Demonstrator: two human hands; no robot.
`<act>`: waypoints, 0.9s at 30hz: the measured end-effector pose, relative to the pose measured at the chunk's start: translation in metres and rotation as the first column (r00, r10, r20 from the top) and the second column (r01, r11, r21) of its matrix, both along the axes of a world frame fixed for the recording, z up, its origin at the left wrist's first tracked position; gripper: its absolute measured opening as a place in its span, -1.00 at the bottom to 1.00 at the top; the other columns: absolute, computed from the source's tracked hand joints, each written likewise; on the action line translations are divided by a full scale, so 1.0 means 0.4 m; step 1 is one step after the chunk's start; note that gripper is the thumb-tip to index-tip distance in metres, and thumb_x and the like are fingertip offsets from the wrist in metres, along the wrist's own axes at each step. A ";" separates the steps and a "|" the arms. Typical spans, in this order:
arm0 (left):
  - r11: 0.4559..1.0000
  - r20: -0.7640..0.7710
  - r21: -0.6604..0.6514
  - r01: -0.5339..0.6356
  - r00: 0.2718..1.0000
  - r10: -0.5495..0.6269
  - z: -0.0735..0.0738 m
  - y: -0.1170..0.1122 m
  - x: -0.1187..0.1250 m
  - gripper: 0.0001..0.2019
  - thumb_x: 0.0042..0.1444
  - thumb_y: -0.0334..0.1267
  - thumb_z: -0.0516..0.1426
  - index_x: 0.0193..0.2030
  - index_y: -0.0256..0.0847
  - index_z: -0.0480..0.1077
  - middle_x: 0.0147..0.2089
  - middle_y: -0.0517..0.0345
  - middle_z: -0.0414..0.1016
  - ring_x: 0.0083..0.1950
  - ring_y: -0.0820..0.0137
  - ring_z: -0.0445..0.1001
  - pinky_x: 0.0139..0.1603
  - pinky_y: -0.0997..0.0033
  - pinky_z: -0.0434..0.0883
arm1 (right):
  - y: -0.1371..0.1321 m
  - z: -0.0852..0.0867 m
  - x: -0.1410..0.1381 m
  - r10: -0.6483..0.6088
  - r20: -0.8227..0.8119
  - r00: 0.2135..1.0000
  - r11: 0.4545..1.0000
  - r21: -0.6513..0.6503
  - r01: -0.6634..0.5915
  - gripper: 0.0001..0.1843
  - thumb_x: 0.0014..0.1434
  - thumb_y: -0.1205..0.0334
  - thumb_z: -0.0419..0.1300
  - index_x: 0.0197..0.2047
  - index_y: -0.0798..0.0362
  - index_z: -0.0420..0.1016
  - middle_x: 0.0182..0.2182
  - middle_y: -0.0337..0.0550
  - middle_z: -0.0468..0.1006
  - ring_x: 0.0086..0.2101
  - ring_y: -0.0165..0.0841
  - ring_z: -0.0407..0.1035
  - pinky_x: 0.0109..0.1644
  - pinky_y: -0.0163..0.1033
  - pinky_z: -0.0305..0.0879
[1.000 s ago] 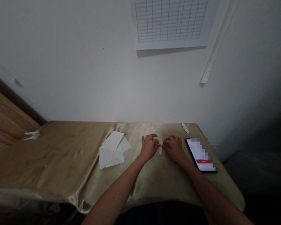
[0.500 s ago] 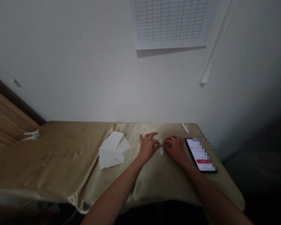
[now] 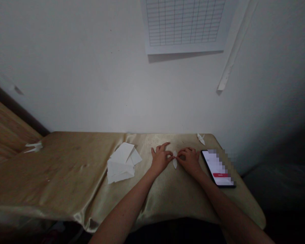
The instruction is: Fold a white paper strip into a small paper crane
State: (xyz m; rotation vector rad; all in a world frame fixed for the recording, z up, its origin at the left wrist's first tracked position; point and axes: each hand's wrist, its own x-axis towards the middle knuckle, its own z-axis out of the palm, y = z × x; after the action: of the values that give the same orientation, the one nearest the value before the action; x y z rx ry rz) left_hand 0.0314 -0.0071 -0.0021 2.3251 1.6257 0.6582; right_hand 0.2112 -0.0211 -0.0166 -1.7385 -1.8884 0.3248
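A small, narrow piece of folded white paper (image 3: 175, 163) lies between my hands, pointed at its near end. My left hand (image 3: 161, 158) pinches its left side with thumb and forefinger, the other fingers raised and spread. From the right, my right hand (image 3: 189, 159) pinches it too, its remaining fingers curled. The fingertips nearly meet over the middle of the paper and cover part of it. Left of my hands is a loose pile of white paper sheets (image 3: 122, 162), some of them overlapping.
The table wears a shiny gold cloth (image 3: 66, 169). A phone (image 3: 218, 173) with a lit screen lies right of my hand. One folded paper figure (image 3: 201, 138) sits at the back right corner, another (image 3: 34, 146) at the far left. A printed grid sheet (image 3: 185, 23) hangs on the wall.
My left hand's raised fingers have shifted very slightly. Both hands stay at the folded paper, and everything else is where it was.
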 end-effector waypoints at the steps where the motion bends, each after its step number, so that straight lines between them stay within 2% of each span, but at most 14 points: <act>1: 1.000 -0.001 -0.002 0.001 1.000 -0.001 0.000 0.000 0.001 -0.93 0.18 -0.09 0.30 -0.21 0.09 0.61 0.47 0.35 0.19 0.40 0.06 0.17 0.38 -0.54 -0.11 | 0.000 0.000 -0.001 0.000 -0.002 1.000 1.000 0.000 0.000 -0.86 0.20 0.09 0.26 -0.32 -0.12 0.64 -0.02 -0.16 0.59 0.15 -0.05 0.17 0.29 0.31 -0.20; 12: 1.000 -0.034 -0.026 -0.005 0.999 0.004 0.005 -0.002 0.009 -0.92 0.19 -0.13 0.29 -0.22 -0.01 0.56 0.48 0.30 0.16 0.41 0.05 0.18 0.38 -0.54 -0.10 | 0.008 -0.013 -0.006 -0.017 0.029 0.999 0.999 -0.036 0.019 -0.85 0.21 0.05 0.27 -0.28 -0.10 0.62 0.00 -0.15 0.56 0.18 -0.02 0.15 0.30 0.41 -0.24; 19: 1.000 -0.033 -0.016 0.001 0.999 -0.002 -0.012 0.001 0.005 -0.75 0.21 -0.10 0.27 0.03 0.12 0.49 0.49 0.29 0.16 0.40 0.07 0.20 0.36 -0.62 -0.13 | 0.004 -0.004 -0.009 -0.009 0.031 0.999 0.999 -0.049 0.011 -0.88 0.23 0.09 0.25 -0.24 -0.11 0.59 0.03 -0.17 0.54 0.19 -0.04 0.15 0.30 0.43 -0.27; 24: 0.999 -0.043 -0.036 0.012 0.999 -0.014 -0.006 0.004 -0.002 -0.87 0.24 -0.03 0.24 -0.13 0.13 0.58 0.49 0.36 0.16 0.41 0.04 0.18 0.35 -0.63 -0.18 | -0.001 0.005 -0.001 0.002 -0.010 1.000 0.999 -0.034 -0.003 -0.89 0.23 0.15 0.23 -0.22 -0.10 0.60 0.02 -0.19 0.56 0.18 -0.07 0.18 0.31 0.35 -0.23; 27: 0.999 -0.036 -0.034 -0.003 0.999 0.001 -0.004 0.004 -0.002 -0.86 0.25 0.00 0.22 -0.18 0.11 0.59 0.47 0.34 0.20 0.41 0.04 0.18 0.35 -0.63 -0.20 | 0.000 0.006 0.006 -0.002 0.005 1.000 1.000 -0.024 0.002 -0.87 0.23 0.13 0.25 -0.24 -0.09 0.63 0.01 -0.17 0.57 0.16 -0.07 0.18 0.30 0.25 -0.16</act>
State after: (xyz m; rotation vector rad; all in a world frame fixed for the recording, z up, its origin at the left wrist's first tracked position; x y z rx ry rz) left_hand 0.0306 -0.0054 -0.0035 2.3249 1.6419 0.5878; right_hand 0.2136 -0.0209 -0.0140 -1.7582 -1.8932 0.3436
